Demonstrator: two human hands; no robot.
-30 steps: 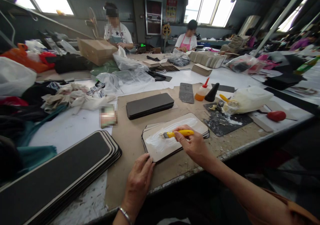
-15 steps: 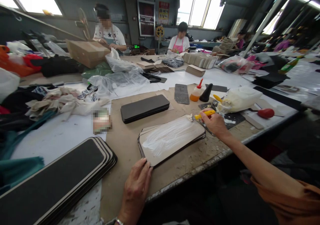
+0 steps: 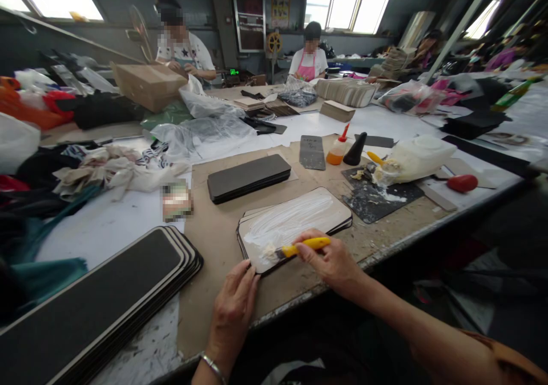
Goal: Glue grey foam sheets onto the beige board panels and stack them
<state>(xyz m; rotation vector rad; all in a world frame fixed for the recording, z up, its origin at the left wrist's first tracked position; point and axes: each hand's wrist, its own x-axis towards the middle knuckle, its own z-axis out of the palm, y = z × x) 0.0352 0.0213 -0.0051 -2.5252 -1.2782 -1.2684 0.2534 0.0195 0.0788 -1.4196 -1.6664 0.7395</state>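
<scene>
Pressing down at the lower centre of the frame, your left hand (image 3: 233, 311) has its fingers spread and released, tips steadying the near corner of the top board (image 3: 299, 217). Your right hand (image 3: 331, 262) has its fingers clenched round the yellow brush (image 3: 306, 246). Half a second ago the brush was out by the glue-smeared black mat (image 3: 377, 199); now it is back on the board's near end, so by the look of it that end gets coated last. Wet white streaks cover the pale, round-cornered card. Farther up, matte dark pads (image 3: 248, 177) lie stacked on the brown table (image 3: 214, 242).
</scene>
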